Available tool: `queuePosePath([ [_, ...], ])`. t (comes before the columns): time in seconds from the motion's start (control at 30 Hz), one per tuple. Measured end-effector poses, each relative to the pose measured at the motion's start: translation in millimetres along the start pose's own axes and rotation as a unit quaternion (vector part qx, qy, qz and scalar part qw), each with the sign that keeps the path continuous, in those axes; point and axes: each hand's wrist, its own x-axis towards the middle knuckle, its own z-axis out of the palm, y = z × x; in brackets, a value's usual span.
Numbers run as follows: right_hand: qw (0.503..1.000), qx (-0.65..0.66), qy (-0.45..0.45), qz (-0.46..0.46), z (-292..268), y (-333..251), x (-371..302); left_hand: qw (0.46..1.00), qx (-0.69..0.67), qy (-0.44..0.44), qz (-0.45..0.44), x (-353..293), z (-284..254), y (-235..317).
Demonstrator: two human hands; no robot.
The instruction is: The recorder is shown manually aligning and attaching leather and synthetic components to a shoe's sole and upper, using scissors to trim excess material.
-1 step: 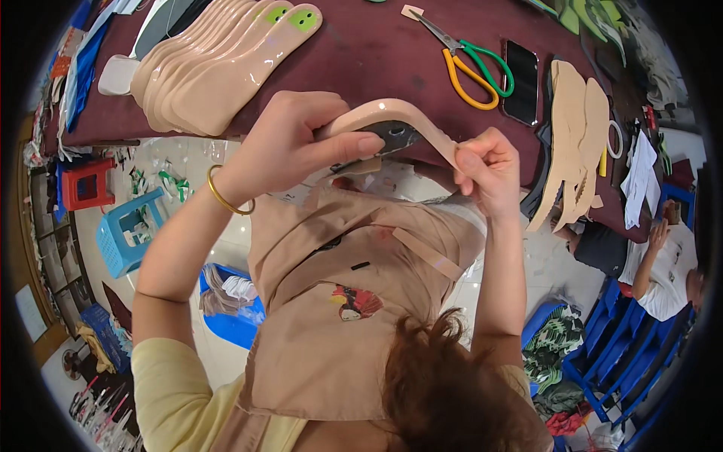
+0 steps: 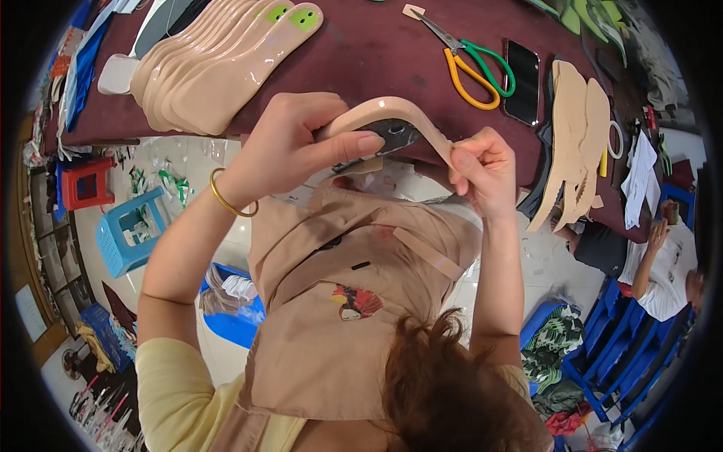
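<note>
A glossy beige shoe insole (image 2: 385, 108) with a dark underside is held over the near edge of the table. My left hand (image 2: 305, 147) grips its left side, thumb pressed against the dark face and fingers mostly hidden behind. At the right end of its beige edging, my right hand (image 2: 484, 167) is closed in a pinch on the edge strip. Beyond my left hand lies a row of overlapping glossy beige insoles (image 2: 218, 83), two of them with green heel patches. Scissors (image 2: 468, 66) with one green and one yellow handle rest past my right hand.
On the maroon table (image 2: 361, 45) a phone (image 2: 522, 81) lies beside the scissors, with matte beige sole-shaped pieces (image 2: 566, 128) to the right. Below left stand a red stool (image 2: 87, 184) and a light-blue stool (image 2: 128, 233). Another person (image 2: 663, 271) sits at the far right.
My right hand, still pinching the edge strip, has shifted very slightly left. My left forearm has moved a touch to the right.
</note>
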Motion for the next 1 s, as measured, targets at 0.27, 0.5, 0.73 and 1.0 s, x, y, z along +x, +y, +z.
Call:
queuePosePath([
  [0.27, 0.998, 0.062, 0.014, -0.019, 42, 31, 6, 0.969, -0.205, 0.124, -0.067, -11, 29, -13],
  [0.5, 0.998, 0.058, 0.030, 0.010, 68, 36, 9, 0.925, -0.328, 0.144, -0.128, -10, 42, -12],
  [0.73, 0.993, 0.021, 0.012, 0.113, 65, 23, 8, 0.948, -0.280, 0.082, -0.126, -8, 40, -24],
  [1.0, 0.946, -0.113, -0.099, 0.286, 50, -3, 27, 0.924, -0.318, -0.067, -0.203, -4, 41, -46],
])
